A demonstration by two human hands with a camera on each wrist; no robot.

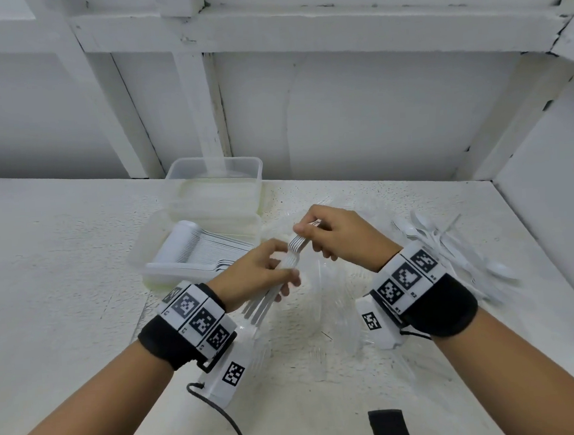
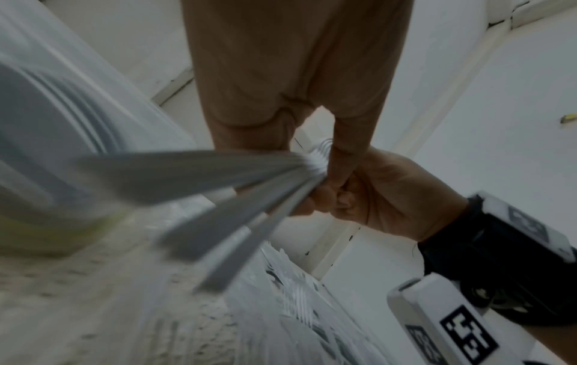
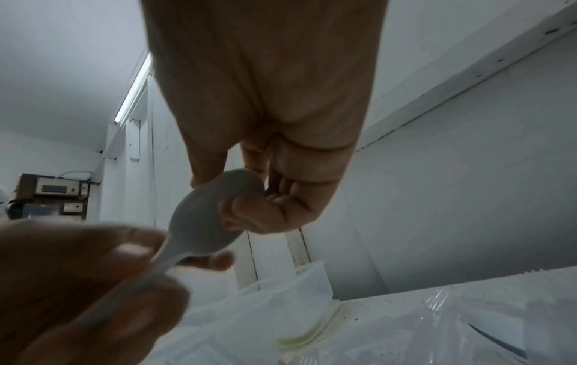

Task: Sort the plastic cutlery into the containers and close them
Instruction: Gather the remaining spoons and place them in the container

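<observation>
My left hand (image 1: 280, 268) grips a bundle of white plastic forks (image 1: 291, 256) above the table; their handles fan out below my palm. My right hand (image 1: 308, 232) pinches the head end of the same bundle. In the left wrist view the fork handles (image 2: 231, 197) spread toward the camera, with the right hand (image 2: 374, 195) closed round the far end. In the right wrist view my fingers (image 3: 249, 212) pinch the rounded back of the stacked heads (image 3: 209, 217). An open clear container (image 1: 152, 260) to the left holds a tidy row of white cutlery.
A stack of clear containers and lids (image 1: 215, 185) stands behind the open one, against the wall. Loose white spoons (image 1: 450, 246) lie at the right. A clear plastic bag with more forks (image 1: 322, 303) lies beneath my hands. White walls close in the table's back and right.
</observation>
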